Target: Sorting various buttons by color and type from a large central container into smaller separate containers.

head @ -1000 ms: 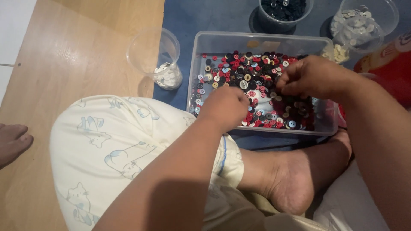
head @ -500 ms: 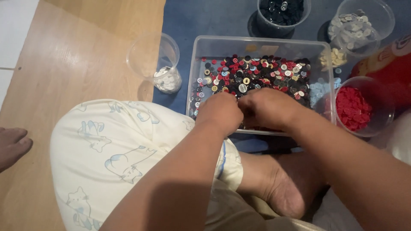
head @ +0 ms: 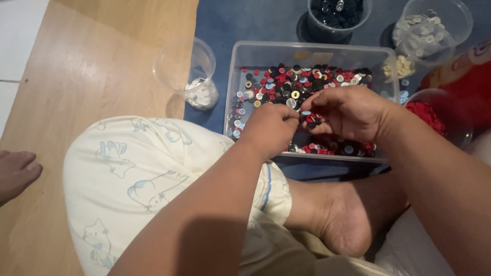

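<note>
**Picking small buttons out of a mixed tray**

The person sits cross-legged on the floor, both hands over a clear rectangular tray (head: pixel 240 66) of mixed buttons (head: pixel 286 84) — red, black, white and a few light blue. The left hand (head: pixel 271 128) is curled nearly into a fist above the tray's near side, fingers bunched; whether it has buttons tucked inside I cannot tell. The right hand (head: pixel 353 110) is closed to a narrow pinch, thumb and fingertips meeting just beside the left hand's knuckles, with a small light-blue button (head: pixel 306 113) between the two hands at the fingertips.

Sorted lots stand around the tray: a clear cup of white buttons (head: pixel 202 94) to its left on the wooden floor (head: pixel 92 76), a dark tub of black buttons (head: pixel 337 13) behind it, a clear tub of pale grey buttons (head: pixel 427 30) at the far right, and a tub of red buttons (head: pixel 427 115) just beside the right wrist.

To my eye, doing this well means keeping the pinch light and low over the tray, so a dropped button falls back into the heap and not onto the blue mat (head: pixel 245 20). Taking one colour at a time — and gathering several in the curled hand — would likely save trips. The red tub's rim sits close to the right forearm; a careless swing could tip it.
</note>
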